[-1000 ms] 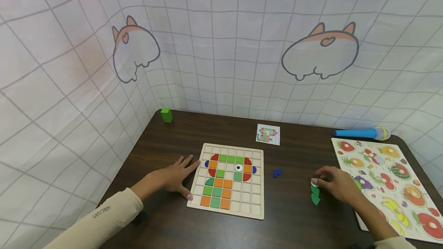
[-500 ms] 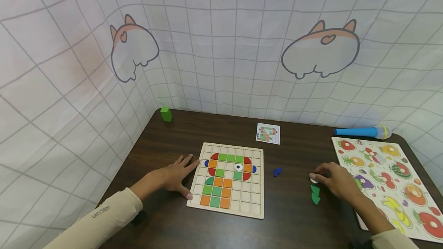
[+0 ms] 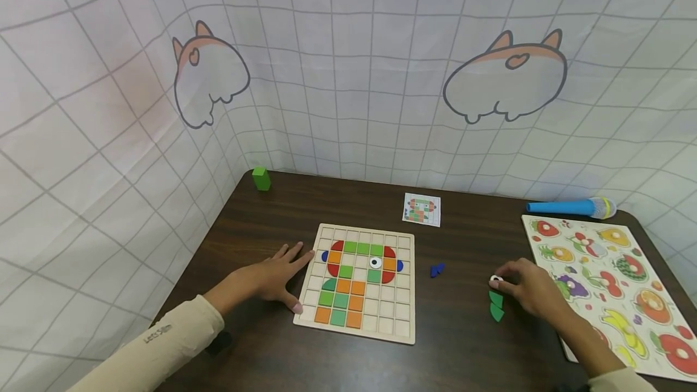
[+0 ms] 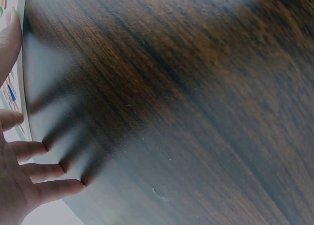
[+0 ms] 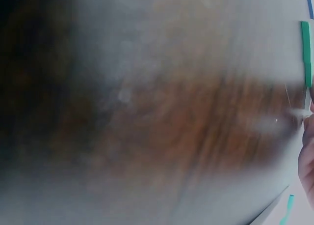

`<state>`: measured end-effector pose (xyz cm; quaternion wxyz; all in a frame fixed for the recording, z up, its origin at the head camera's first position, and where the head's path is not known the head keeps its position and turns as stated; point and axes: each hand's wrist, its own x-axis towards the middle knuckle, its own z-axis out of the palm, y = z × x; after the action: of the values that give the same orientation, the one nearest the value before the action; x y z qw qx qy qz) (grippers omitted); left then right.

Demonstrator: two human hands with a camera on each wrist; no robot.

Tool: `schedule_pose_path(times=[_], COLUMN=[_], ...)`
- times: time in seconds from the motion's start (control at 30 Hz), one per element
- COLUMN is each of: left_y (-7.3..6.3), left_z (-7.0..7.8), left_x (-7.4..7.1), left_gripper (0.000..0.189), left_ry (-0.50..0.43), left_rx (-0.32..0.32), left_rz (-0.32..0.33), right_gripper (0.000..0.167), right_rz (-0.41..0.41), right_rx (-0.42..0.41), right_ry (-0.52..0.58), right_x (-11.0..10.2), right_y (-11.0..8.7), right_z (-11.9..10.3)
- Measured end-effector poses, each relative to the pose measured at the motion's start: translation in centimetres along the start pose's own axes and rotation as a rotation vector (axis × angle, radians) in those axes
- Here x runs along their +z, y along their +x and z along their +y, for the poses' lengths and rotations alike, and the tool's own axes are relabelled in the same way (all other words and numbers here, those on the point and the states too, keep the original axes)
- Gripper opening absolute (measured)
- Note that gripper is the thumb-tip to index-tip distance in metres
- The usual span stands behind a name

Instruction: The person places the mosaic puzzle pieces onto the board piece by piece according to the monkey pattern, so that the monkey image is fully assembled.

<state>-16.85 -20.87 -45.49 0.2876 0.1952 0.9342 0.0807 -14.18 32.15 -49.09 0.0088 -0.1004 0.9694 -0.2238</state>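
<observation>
In the head view, a wooden grid board [image 3: 381, 325] carries red, green, orange and blue tiles and one round white eye piece [image 3: 376, 263] with a black pupil. My left hand [image 3: 274, 278] lies with spread fingers at the board's left edge, its thumb on the lower left corner. A second eye piece [image 3: 494, 279] is pinched between the thumb and fingers of my right hand [image 3: 525, 286], right of the board. Just below it lie two green leaf-shaped pieces [image 3: 496, 307]. The right wrist view shows only the edge of my right hand [image 5: 307, 156].
Small blue pieces [image 3: 437, 270] lie between the board and my right hand. A printed pattern card [image 3: 422, 210] is behind the board. A fruit puzzle board [image 3: 610, 283] and a blue toy microphone [image 3: 569, 208] occupy the right side. A green block [image 3: 261, 179] stands far left.
My right hand has shifted the eye piece slightly away from the green pieces and turned it, so its dark pupil now shows. My left hand and the board stay in place.
</observation>
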Motion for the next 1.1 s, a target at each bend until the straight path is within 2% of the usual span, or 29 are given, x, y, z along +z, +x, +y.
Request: schedule_pose_path(times=[0.13, 0.43, 0.67, 1.1], left_y=[0.06, 0.10, -0.03, 0.15], left_z=[-0.14, -0.05, -0.08, -0.11], left_x=[0.04, 0.15, 0.07, 0.18], left_gripper=[0.122, 0.122, 0.122, 0.123], left_ry=[0.001, -0.005, 0.000, 0.003], left_rx=[0.002, 0.009, -0.001, 0.001], left_rz=[0.004, 0.000, 0.008, 0.001], right_gripper=[0.021, 0.031, 0.026, 0.017], right_rz=[0.000, -0.010, 0.024, 0.009], right_rx=[-0.002, 0.013, -0.059, -0.083], right_ry=[0.006, 0.038, 0.027, 0.040], right_x=[0.19, 0.09, -0.04, -0.05], right_y=[0.16, -0.16, -0.13, 0.04], right_z=[-0.14, 0.32, 0.60, -0.21])
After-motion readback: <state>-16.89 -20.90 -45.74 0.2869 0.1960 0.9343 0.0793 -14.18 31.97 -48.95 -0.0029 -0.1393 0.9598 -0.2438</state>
